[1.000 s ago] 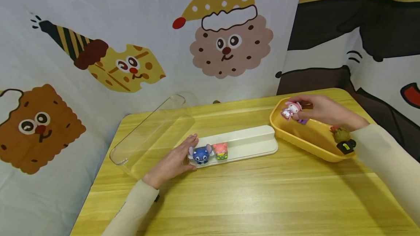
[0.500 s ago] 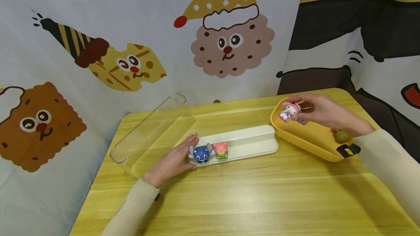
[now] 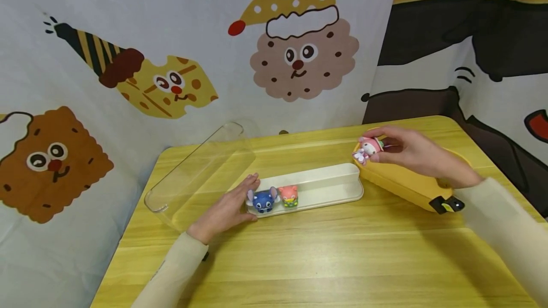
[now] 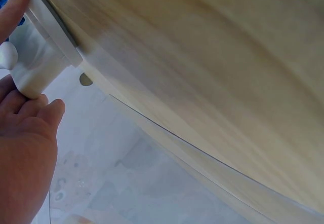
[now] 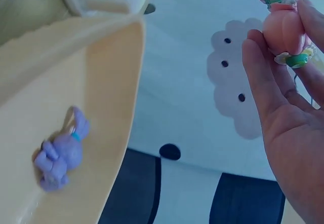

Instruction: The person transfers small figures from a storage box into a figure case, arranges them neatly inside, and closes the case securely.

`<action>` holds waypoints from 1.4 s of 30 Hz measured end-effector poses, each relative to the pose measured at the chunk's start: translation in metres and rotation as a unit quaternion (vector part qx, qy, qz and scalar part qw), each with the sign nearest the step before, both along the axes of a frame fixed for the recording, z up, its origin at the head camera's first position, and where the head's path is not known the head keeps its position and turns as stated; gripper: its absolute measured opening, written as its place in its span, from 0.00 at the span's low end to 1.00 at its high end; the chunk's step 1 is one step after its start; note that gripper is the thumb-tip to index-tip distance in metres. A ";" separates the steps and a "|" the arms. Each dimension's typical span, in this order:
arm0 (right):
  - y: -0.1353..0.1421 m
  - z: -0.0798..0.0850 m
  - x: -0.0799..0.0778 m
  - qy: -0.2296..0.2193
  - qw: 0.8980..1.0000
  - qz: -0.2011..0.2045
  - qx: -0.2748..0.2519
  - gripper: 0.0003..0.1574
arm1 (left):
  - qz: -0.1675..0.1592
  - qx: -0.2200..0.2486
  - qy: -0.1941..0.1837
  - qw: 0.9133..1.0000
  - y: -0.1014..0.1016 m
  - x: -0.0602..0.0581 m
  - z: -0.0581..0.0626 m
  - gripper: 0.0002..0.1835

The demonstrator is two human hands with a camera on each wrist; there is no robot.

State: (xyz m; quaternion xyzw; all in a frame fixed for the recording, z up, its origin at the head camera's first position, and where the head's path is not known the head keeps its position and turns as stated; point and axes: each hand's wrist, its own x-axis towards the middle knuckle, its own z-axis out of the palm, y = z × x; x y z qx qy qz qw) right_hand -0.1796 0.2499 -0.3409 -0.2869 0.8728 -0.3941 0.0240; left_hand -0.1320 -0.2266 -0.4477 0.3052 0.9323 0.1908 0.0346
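Note:
My right hand pinches a small pink and white rabbit-eared figurine between thumb and fingers, over the left end of the yellow bin. In the right wrist view the figurine's pink back faces the camera. My left hand holds the left end of a long white tray, thumb at the near edge and fingers at the far one. Inside this tray, a blue big-eared figurine sits beside a pink figurine with a green lower part.
A clear plastic cover lies behind my left hand. A purple figurine is in the bin in the right wrist view. The wooden table meets a cartoon-printed cloth at the back.
My right hand has moved left with the pink and white figurine, from inside the bin to above its left rim. My left hand and the tray have stayed in place.

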 end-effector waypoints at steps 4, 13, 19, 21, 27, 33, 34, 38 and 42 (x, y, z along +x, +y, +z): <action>-0.007 0.002 0.005 0.007 0.999 0.022 -0.026 0.30 | 0.001 0.000 0.002 1.000 0.000 0.000 -0.001 0.54; -0.024 0.000 0.013 0.066 0.996 0.046 -0.036 0.33 | 0.001 0.000 -0.001 1.000 0.000 -0.001 -0.001 0.54; -0.036 -0.004 0.017 0.083 0.994 0.058 -0.030 0.32 | 0.002 -0.002 -0.002 1.000 0.000 -0.001 0.000 0.54; -0.039 -0.006 0.018 0.074 0.995 0.058 -0.028 0.31 | 0.001 -0.003 -0.001 1.000 0.000 -0.001 0.000 0.54; -0.051 -0.014 0.024 0.021 0.998 0.051 -0.032 0.31 | 0.000 -0.003 -0.003 1.000 0.001 0.001 0.002 0.53; -0.062 -0.025 0.023 0.031 0.995 0.076 -0.055 0.29 | 0.002 -0.003 -0.003 1.000 0.001 0.001 0.003 0.53; -0.064 -0.026 0.023 0.033 0.995 0.078 -0.056 0.28 | 0.002 -0.003 -0.004 1.000 0.001 0.001 0.003 0.53; -0.072 -0.030 0.024 0.028 0.995 0.077 -0.049 0.29 | 0.002 -0.002 -0.005 1.000 0.001 0.000 0.002 0.53; -0.079 -0.034 0.025 0.025 0.996 0.076 -0.041 0.29 | 0.002 -0.001 -0.003 1.000 0.000 0.000 0.001 0.53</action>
